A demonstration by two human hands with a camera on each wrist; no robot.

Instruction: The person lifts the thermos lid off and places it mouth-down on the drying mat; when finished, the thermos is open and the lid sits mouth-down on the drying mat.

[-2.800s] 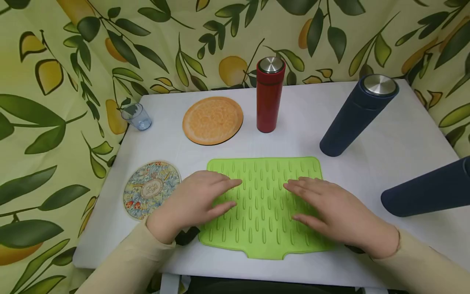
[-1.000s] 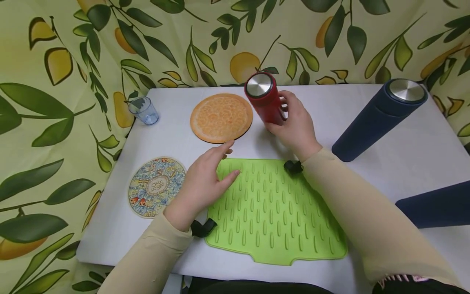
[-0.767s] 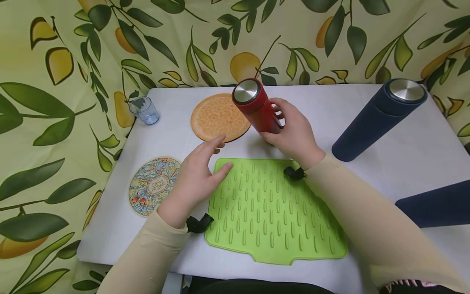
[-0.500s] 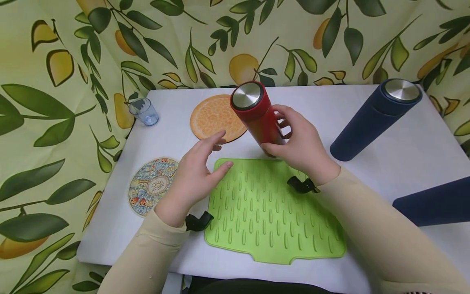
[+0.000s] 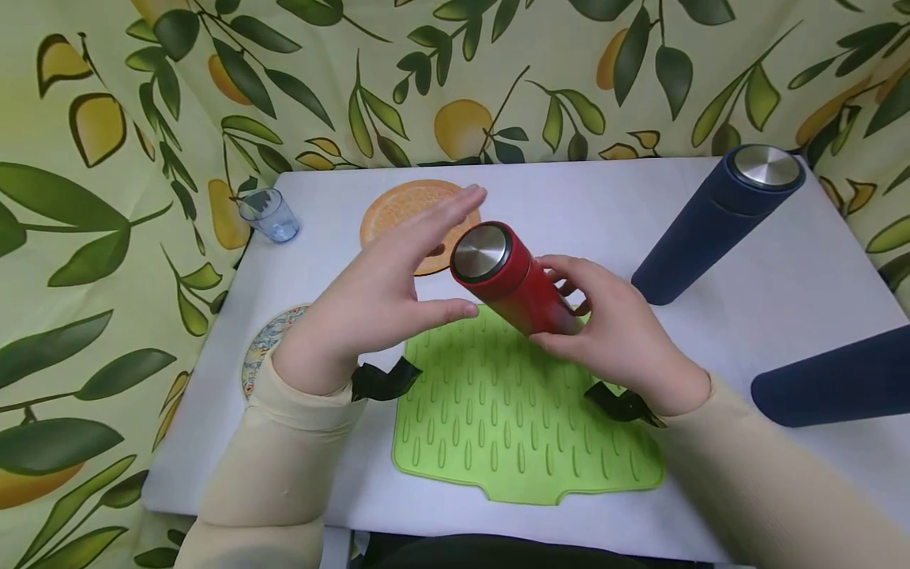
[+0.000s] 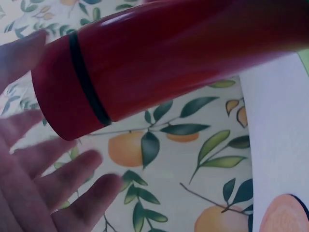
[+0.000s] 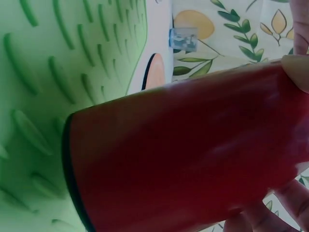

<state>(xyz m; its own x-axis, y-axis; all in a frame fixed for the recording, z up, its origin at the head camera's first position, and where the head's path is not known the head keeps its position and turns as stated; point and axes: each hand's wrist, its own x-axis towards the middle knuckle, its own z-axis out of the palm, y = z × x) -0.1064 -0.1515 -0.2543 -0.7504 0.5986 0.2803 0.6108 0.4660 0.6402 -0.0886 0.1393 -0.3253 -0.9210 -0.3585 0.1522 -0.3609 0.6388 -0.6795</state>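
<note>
My right hand (image 5: pixel 622 332) grips a red thermos (image 5: pixel 533 296) by its body, thumb on the near side and fingers behind. The thermos leans to the left above the green ridged mat (image 5: pixel 498 419), its steel-topped lid (image 5: pixel 482 251) toward my left hand. My left hand (image 5: pixel 370 296) is spread beside that lid with thumb and fingers apart. In the left wrist view, the red lid (image 6: pixel 58 92) lies between thumb and fingers; whether the thumb touches it I cannot tell. The right wrist view shows the thermos's base (image 7: pixel 77 169) over the mat.
Two dark blue thermoses stand on the right, one farther back (image 5: pixel 718 225) and one nearer (image 5: pixel 839 379). An orange round mat (image 5: pixel 387 209) lies behind my left hand, which partly covers it. A patterned disc (image 5: pixel 266 340) is half hidden at left. A blue glass (image 5: pixel 272 215) stands at the back left.
My right hand has taken hold of the red thermos, lifted it from the table's back, and brought it nearer over the mat, tilting it left. My left hand has risen toward its lid.
</note>
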